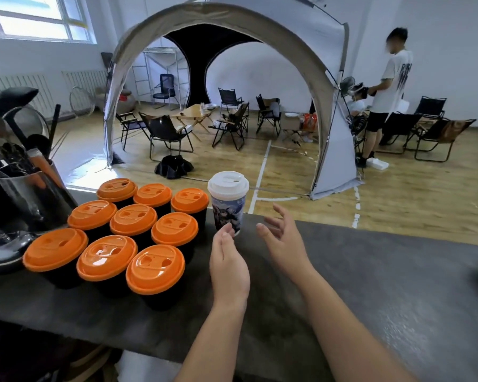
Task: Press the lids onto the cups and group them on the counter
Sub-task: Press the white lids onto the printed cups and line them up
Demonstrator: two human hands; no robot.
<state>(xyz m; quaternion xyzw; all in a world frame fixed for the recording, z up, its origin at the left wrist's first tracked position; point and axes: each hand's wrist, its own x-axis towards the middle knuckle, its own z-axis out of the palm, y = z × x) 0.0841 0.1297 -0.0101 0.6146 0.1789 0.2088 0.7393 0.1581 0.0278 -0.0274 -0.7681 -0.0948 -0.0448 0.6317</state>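
- The tabletop (pixel 370 285) is dark and bare to the right; all the cups stand toward its left and far edge, so any sliding should go leftward, away from the drop at the back.
- The orange-lidded cups (pixel 134 224) — nine of them — stand in a tight three-by-three block, lids all seated as far as one can tell.
- The white-lidded cup (pixel 228 201) stands upright just beside the block's far-right corner, close to the back edge, its lid (pixel 228 184) on and apparently level.
- The left hand (pixel 229 260) is open, palm turned inward, holding nothing; its fingertips (pixel 226 228) are at the cup's base, touching or nearly so — I cannot tell which.
- The right hand (pixel 283 238) is open too, fingers spread, empty, near the cup but apart from it.
- Step in hand, I judge: settling this last cup into the group. Cup it low from both sides so it does not tip, ease it against the block without knocking a neighbour, then press the lid rim evenly with a flat palm to check the seal.
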